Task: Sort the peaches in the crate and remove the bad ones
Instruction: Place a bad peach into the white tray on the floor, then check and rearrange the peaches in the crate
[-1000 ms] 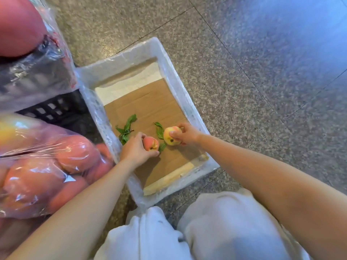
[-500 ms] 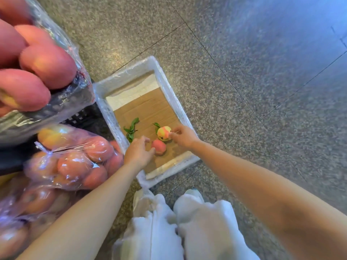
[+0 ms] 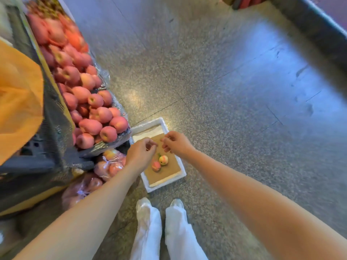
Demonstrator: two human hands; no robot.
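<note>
Your left hand [image 3: 141, 154] and your right hand [image 3: 177, 144] hang close together, above the far half of the white crate [image 3: 148, 125] on the floor [image 3: 225, 91]. The fingers of both hands are loosely curled, with the thumb near the fingertips, and no peach is inside them. If something very small is pinched there, the view is too blurred to tell.

The two peaches lie in the near half of the crate, on the brown cardboard [image 3: 165, 170] which lines the bottom. The red peach [image 3: 156, 166] is nearer to your feet, and the yellow peach [image 3: 163, 159] sits just beside it with a small green leaf [image 3: 159, 155] at its far side. They seem to touch or almost touch.

I judge that these two are put apart here on purpose, because the big pile of red fruit [image 3: 93, 109] stays on the stand at your left, and more fruit waits in plastic bags [image 3: 110, 164] under it. The cardboard probably keeps soft fruit from bruising on the hard foam.

You are standing upright, so bend down before you take the next one. Grip gently, because peach skin marks easily.
</note>
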